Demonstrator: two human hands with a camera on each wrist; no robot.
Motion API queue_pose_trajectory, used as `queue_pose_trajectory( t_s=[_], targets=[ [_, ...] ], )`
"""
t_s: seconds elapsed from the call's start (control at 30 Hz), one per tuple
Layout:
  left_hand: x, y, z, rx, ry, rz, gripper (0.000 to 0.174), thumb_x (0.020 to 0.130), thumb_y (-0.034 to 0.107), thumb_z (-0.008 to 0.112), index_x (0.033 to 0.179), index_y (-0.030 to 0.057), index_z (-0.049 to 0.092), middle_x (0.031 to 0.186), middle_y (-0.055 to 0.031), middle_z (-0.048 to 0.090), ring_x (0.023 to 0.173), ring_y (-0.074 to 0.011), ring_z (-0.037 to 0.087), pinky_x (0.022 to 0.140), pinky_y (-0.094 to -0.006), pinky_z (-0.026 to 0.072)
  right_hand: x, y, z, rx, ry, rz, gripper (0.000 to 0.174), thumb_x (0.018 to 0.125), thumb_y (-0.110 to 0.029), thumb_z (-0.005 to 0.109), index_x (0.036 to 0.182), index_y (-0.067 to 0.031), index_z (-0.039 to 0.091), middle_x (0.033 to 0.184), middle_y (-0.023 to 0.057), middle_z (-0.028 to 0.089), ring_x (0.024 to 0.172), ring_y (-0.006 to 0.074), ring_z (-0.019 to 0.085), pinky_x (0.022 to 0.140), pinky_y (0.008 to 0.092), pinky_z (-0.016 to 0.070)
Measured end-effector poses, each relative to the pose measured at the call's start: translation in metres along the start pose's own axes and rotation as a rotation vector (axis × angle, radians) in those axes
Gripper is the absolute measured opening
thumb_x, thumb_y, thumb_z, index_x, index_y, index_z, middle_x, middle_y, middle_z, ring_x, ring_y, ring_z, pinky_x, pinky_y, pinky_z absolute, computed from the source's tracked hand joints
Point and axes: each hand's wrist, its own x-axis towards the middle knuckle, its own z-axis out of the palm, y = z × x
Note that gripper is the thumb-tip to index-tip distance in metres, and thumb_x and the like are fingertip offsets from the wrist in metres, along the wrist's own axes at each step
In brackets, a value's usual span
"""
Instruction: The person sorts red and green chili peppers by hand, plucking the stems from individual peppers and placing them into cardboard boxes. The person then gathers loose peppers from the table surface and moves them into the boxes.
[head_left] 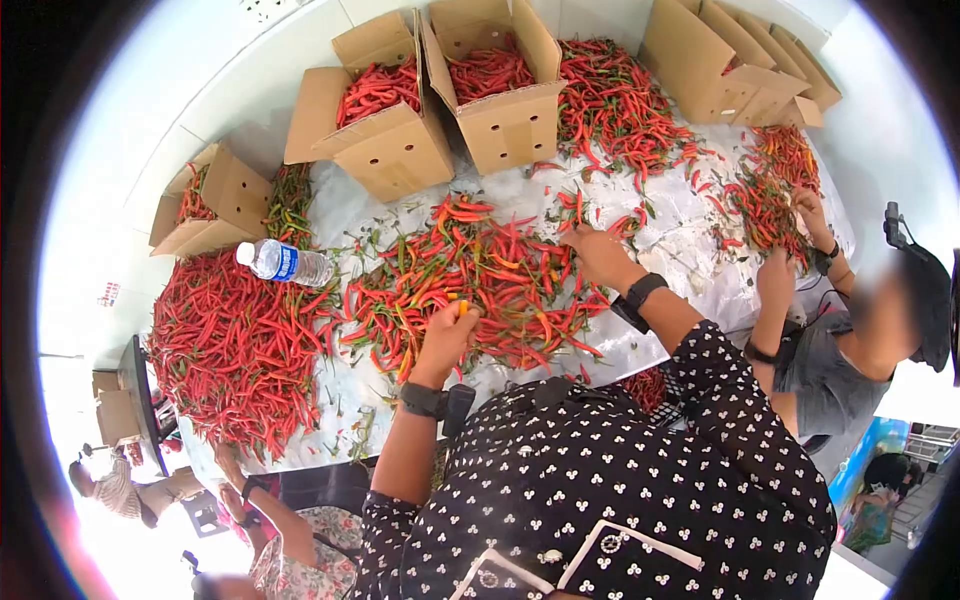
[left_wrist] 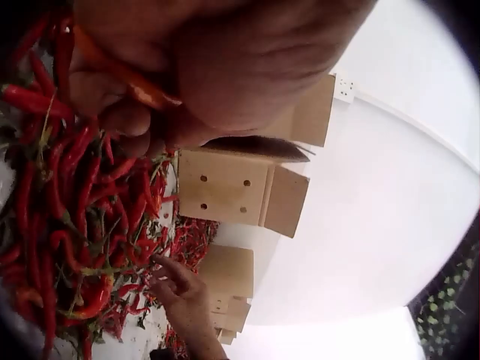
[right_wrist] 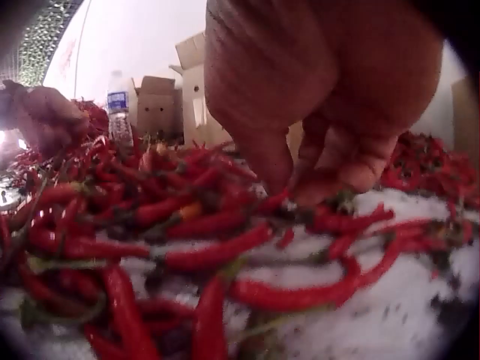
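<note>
My left hand (head_left: 443,345) is over the near part of the middle pile of chili peppers (head_left: 500,275). It holds an orange chili pepper (left_wrist: 146,94), gripped between curled fingers and palm in the left wrist view. At the pile's right side, my right hand (head_left: 603,258) reaches down with thumb and fingertips brought together. In the right wrist view those fingertips pinch the end of a red chili pepper (right_wrist: 274,201) low over the white table surface. Loose red chili peppers (right_wrist: 217,251) lie around it, some with green stems.
A larger heap of red peppers (head_left: 240,350) lies at left, with a water bottle (head_left: 285,263) beside it. Cardboard boxes (head_left: 395,155) of peppers line the back. One person (head_left: 850,350) works at right over another pile; another person's arm (head_left: 270,510) reaches in at lower left.
</note>
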Motion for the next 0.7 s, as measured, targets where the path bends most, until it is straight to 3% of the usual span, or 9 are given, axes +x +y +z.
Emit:
queue_pose_trajectory(
  t_s=[0.03, 0.2, 0.27, 0.33, 0.4, 0.43, 0.57, 0.63, 0.7],
  targets=[
    [-0.001, 0.007, 0.007, 0.054, -0.015, -0.023, 0.016, 0.089, 0.018, 0.049, 0.086, 0.0032, 0.054, 0.068, 0.0017, 0.050, 0.052, -0.0051, 0.042, 0.047, -0.0200, 0.0337, 0.001, -0.002, 0.002, 0.008, 0.038, -0.008, 0.029, 0.067, -0.005, 0.060, 0.095, -0.0057, 0.059, 0.091, 0.0138, 0.053, 0.082, 0.0346, 0.056, 0.068, 0.0438, 0.0465],
    [0.015, 0.009, 0.024, 0.169, -0.026, 0.025, 0.015, 0.087, 0.018, 0.051, 0.083, 0.0039, 0.054, 0.064, 0.0029, 0.049, 0.052, -0.0041, 0.041, 0.047, -0.0203, 0.0334, -0.005, -0.005, -0.003, -0.031, 0.043, -0.154, 0.020, 0.066, -0.007, 0.062, 0.084, -0.0033, 0.056, 0.086, 0.0130, 0.053, 0.080, 0.0331, 0.055, 0.067, 0.0426, 0.0461],
    [0.023, 0.006, 0.026, 0.192, -0.020, 0.046, 0.016, 0.089, 0.019, 0.050, 0.086, 0.0035, 0.054, 0.066, 0.0027, 0.050, 0.052, -0.0038, 0.041, 0.047, -0.0195, 0.0334, -0.010, -0.003, -0.012, 0.122, 0.159, -0.205, 0.014, 0.069, -0.009, 0.058, 0.082, -0.0029, 0.056, 0.083, 0.0151, 0.053, 0.085, 0.0327, 0.054, 0.066, 0.0442, 0.0457],
    [0.028, 0.005, 0.028, 0.205, -0.034, 0.031, 0.016, 0.088, 0.019, 0.051, 0.087, 0.0036, 0.055, 0.066, 0.0027, 0.050, 0.052, -0.0033, 0.042, 0.047, -0.0195, 0.0333, -0.011, -0.005, -0.018, 0.152, 0.186, -0.118, 0.018, 0.072, -0.013, 0.058, 0.086, -0.0017, 0.057, 0.077, 0.0159, 0.056, 0.079, 0.0331, 0.056, 0.065, 0.0449, 0.0451],
    [0.027, 0.007, 0.032, 0.141, -0.023, 0.010, 0.016, 0.088, 0.018, 0.051, 0.087, 0.0034, 0.055, 0.066, 0.0026, 0.050, 0.052, -0.0033, 0.042, 0.047, -0.0195, 0.0332, -0.008, 0.004, -0.015, 0.509, 0.196, 0.179, 0.020, 0.075, -0.014, 0.055, 0.090, -0.0009, 0.057, 0.072, 0.0184, 0.058, 0.071, 0.0351, 0.057, 0.065, 0.0464, 0.0444],
    [0.028, 0.009, 0.033, 0.078, -0.016, -0.004, 0.015, 0.088, 0.018, 0.051, 0.088, 0.0032, 0.055, 0.066, 0.0025, 0.050, 0.052, -0.0033, 0.042, 0.047, -0.0194, 0.0331, -0.003, 0.009, -0.013, 0.647, 0.196, 0.165, 0.022, 0.075, -0.015, 0.054, 0.092, -0.0004, 0.057, 0.070, 0.0207, 0.059, 0.068, 0.0380, 0.058, 0.065, 0.0479, 0.0437],
    [0.032, 0.002, 0.028, 0.024, 0.016, -0.036, 0.015, 0.088, 0.017, 0.050, 0.089, 0.0029, 0.055, 0.067, 0.0018, 0.051, 0.052, -0.0038, 0.042, 0.047, -0.0193, 0.0331, 0.027, -0.005, -0.005, 0.301, 0.077, 0.013, 0.021, 0.073, -0.015, 0.053, 0.088, 0.0007, 0.056, 0.075, 0.0226, 0.058, 0.078, 0.0377, 0.058, 0.069, 0.0475, 0.0441],
    [0.031, 0.006, 0.029, -0.013, 0.081, -0.061, 0.014, 0.086, 0.016, 0.051, 0.082, 0.0034, 0.054, 0.063, 0.0016, 0.050, 0.050, -0.0039, 0.041, 0.045, -0.0206, 0.0320, 0.036, -0.012, 0.015, 0.220, 0.061, 0.010, 0.023, 0.073, -0.016, 0.055, 0.087, 0.0015, 0.055, 0.077, 0.0226, 0.059, 0.078, 0.0384, 0.058, 0.069, 0.0464, 0.0451],
    [0.034, 0.000, 0.023, -0.039, 0.077, -0.076, 0.014, 0.087, 0.017, 0.050, 0.086, 0.0032, 0.055, 0.066, 0.0010, 0.051, 0.051, -0.0044, 0.042, 0.046, -0.0201, 0.0331, 0.042, -0.016, 0.023, 0.122, 0.028, 0.030, 0.024, 0.071, -0.018, 0.058, 0.085, 0.0014, 0.055, 0.078, 0.0220, 0.059, 0.078, 0.0390, 0.057, 0.070, 0.0464, 0.0458]
  ],
)
